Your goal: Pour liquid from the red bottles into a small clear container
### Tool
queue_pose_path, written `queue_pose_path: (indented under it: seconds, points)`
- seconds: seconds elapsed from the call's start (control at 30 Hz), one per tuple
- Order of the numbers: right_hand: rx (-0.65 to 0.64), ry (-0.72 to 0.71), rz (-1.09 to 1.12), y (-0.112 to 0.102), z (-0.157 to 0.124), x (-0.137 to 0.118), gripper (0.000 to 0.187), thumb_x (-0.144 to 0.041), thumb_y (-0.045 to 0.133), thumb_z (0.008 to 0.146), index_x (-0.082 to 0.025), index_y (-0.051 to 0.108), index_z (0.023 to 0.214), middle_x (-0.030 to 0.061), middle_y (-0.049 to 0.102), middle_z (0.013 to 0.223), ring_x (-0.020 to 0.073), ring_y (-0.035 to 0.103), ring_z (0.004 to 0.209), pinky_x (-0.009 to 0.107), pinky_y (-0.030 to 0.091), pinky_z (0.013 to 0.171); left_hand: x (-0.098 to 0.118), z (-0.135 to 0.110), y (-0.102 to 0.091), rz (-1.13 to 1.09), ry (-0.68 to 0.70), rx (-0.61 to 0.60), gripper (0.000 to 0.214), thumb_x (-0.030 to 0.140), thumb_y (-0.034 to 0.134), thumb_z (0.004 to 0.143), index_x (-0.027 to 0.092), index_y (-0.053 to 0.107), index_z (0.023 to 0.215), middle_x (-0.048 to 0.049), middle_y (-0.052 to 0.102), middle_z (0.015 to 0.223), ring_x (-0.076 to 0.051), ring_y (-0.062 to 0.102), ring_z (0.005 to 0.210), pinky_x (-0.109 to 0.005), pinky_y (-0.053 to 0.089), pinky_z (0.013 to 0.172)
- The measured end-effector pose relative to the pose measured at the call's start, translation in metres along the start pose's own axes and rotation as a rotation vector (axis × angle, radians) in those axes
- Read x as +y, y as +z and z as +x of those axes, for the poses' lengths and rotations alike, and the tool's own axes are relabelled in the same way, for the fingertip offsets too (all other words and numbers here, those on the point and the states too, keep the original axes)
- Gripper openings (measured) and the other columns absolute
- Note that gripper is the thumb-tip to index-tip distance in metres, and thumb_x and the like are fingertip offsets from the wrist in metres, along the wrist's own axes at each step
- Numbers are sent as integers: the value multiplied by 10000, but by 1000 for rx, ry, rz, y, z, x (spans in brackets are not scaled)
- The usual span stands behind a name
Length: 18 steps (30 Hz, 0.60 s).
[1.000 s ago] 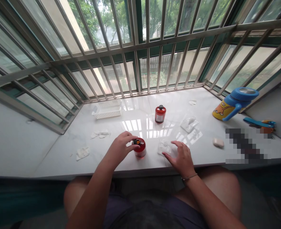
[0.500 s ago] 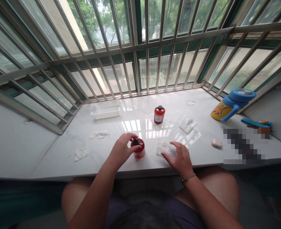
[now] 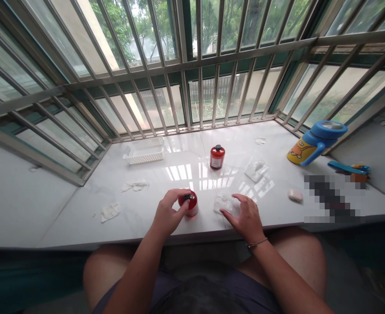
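Observation:
My left hand point(image 3: 169, 211) grips the top of a red bottle with a black cap point(image 3: 189, 204), which stands near the front edge of a white marble sill point(image 3: 90, 218). My right hand point(image 3: 244, 219) rests on the sill with its fingers apart, beside a small clear plastic piece point(image 3: 223, 202). It holds nothing. Farther back stands a second red bottle with a white label point(image 3: 217, 157). Another clear plastic piece point(image 3: 256, 170) lies to its right.
A white plastic basket point(image 3: 144, 151) and crumpled tissues point(image 3: 110, 212) lie on the left. On the right are a bar of soap point(image 3: 295, 195), a blue-lidded yellow cup point(image 3: 315, 144) and a blue tool point(image 3: 347, 167). Barred windows line the back.
My left hand has shifted slightly on the bottle's cap, and the bottle stays in place. The view has turned a little to the right.

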State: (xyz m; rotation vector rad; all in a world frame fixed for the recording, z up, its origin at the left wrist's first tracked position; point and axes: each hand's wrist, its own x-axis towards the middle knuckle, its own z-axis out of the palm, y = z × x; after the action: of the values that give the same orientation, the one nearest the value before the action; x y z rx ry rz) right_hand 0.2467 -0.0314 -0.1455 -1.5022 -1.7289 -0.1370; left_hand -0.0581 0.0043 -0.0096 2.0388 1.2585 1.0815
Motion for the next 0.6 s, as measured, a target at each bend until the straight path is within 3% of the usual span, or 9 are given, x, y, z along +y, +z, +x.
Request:
queue_pose_path:
  seconds: [0.23,0.4,0.6]
  points:
    - [7,-4,4,0,0,0,655,-629,729,960,-236,510,1436,141,705,1256,361,665,1157,546,518,1019,-13,-10,19,-166,-112,141,135,302,758,951,238,717,1062,-101,802,1231,-278,772,1178,-473,643,1036]
    - [6,-6,1,0,0,0,667,-621,739,954,-236,505,1446,144,709,1261,363,665,1156,549,517,1018,-14,-6,22,-222,-151,142,214,327,846,881,232,697,1002,-89,801,1179,-276,778,1138,-460,651,1005]
    - [4,-6,-2,1,-1,1,666,-632,740,955,-228,510,1432,148,706,1265,364,667,1157,554,519,1028,-9,-1,19,-132,-138,147,146,363,804,930,246,752,1000,-67,815,1091,-268,779,1075,-450,628,1009]
